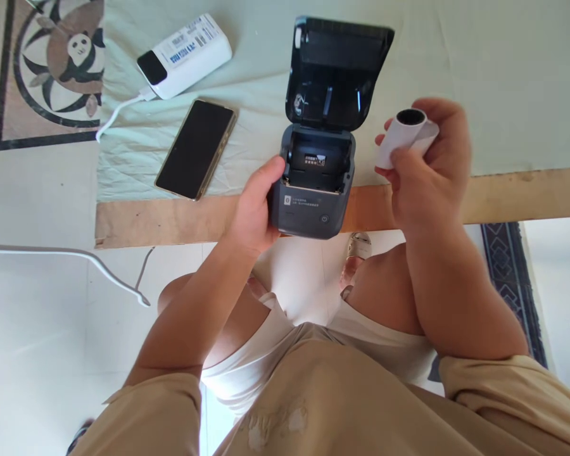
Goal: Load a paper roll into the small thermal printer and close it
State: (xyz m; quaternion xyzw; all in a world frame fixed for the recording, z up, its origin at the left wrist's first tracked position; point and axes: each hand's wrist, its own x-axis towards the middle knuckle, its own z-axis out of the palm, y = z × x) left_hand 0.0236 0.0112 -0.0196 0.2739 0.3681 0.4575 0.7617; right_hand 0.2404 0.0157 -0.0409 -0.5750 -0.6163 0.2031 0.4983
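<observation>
A small dark label printer point(308, 209) is gripped at its left side by my left hand point(256, 209), thumb along the edge of the body. Its lid point(337, 76) stands fully raised, and the paper bay shows no roll inside. My right hand point(432, 164) is closed round a white paper roll point(401, 139) with a dark core hole facing up. A strip of the paper's loose end sticks out on the roll's right side. Roll and printer are apart, the roll to the right of the bay.
A black-screened phone point(197, 149) lies on the green tablecloth point(503, 76) left of the printer. Behind it is a white power bank point(190, 57) with a white cable point(121, 117). The table's bare wooden edge point(171, 223) runs in front, above my knees.
</observation>
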